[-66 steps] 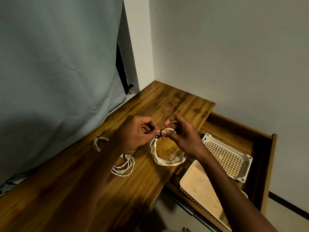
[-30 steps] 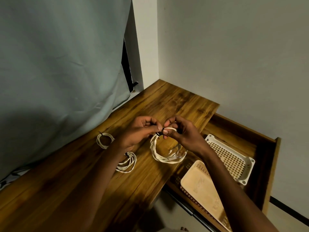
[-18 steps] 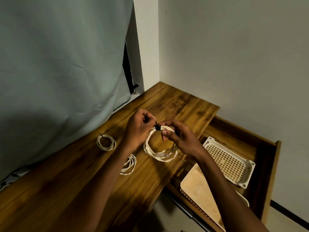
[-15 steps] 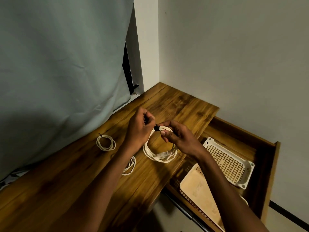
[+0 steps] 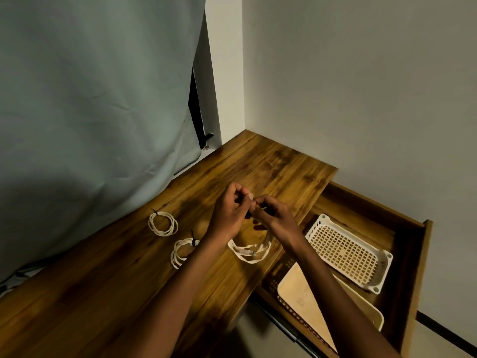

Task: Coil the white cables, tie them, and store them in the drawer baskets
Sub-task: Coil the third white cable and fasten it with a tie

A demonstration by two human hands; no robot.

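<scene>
Both my hands meet above the wooden desk (image 5: pixel 273 166). My left hand (image 5: pixel 228 215) and my right hand (image 5: pixel 277 220) pinch the top of a coiled white cable (image 5: pixel 249 250), whose lower loop hangs below them over the desk's right edge. The black tie on it is mostly hidden between my fingers. Two more coiled white cables lie on the desk to the left: one tied coil (image 5: pixel 163 224) further back and another (image 5: pixel 182 251) beside my left forearm. The open drawer (image 5: pixel 410 244) at the right holds a white perforated basket (image 5: pixel 347 254) and a cream basket (image 5: pixel 304 303).
A grey curtain (image 5: pixel 90 112) hangs along the desk's left side and a white wall corner stands behind. The drawer sticks out to the right of the desk, below its top. Floor shows under the desk's front edge.
My hands have stayed together at the coil's top and closed tighter over the black tie; the left hand pulled at it. The coil's top is now hidden by my fingers.
</scene>
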